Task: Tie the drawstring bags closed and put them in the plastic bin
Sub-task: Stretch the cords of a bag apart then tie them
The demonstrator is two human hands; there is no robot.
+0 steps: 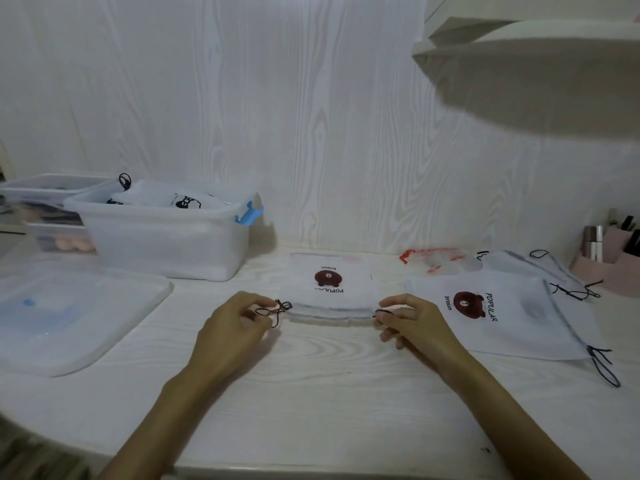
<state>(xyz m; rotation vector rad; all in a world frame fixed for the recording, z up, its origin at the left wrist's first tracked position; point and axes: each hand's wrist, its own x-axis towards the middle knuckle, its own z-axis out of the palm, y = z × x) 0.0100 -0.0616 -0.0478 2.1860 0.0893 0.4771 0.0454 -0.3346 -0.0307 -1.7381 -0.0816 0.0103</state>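
I have the drawstring bag (328,287) lying flat on the tabletop (329,393), just beyond my hands, its gathered near edge running left to right between them. My left hand (239,323) pinches the dark cord loop (273,310) at the left end; my right hand (412,322) pinches the cord at the right end. The bag is white with a brown bear print. The plastic bin (166,237) sits far left, nearer my left hand.

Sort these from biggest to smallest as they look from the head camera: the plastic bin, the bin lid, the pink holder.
1. bin lid, though it lies nearer the camera
2. plastic bin
3. pink holder, partly cut off
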